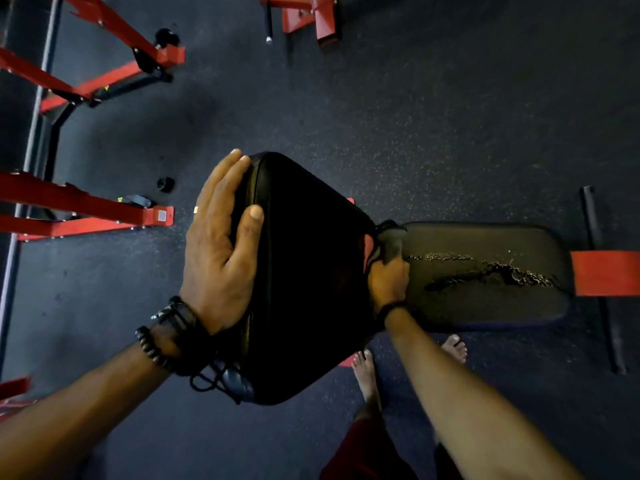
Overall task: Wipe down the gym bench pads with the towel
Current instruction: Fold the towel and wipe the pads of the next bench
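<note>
A black back pad [304, 271] of the bench fills the middle of the view, raised toward me. My left hand [218, 251] holds its upper left edge, fingers over the rim and thumb on the face. Lower down, my right hand [389, 280] grips a dark grey towel [391, 242] at the gap between the back pad and the seat pad [485, 271]. The seat pad lies flat to the right, and its cover is cracked and torn along the middle.
Red steel frames [86, 206] of other machines stand at the left and another [311, 19] at the top. The bench's red beam [606, 277] and a black foot bar [602, 271] are at the right. My bare feet [367, 372] stand on dark speckled rubber floor [415, 116].
</note>
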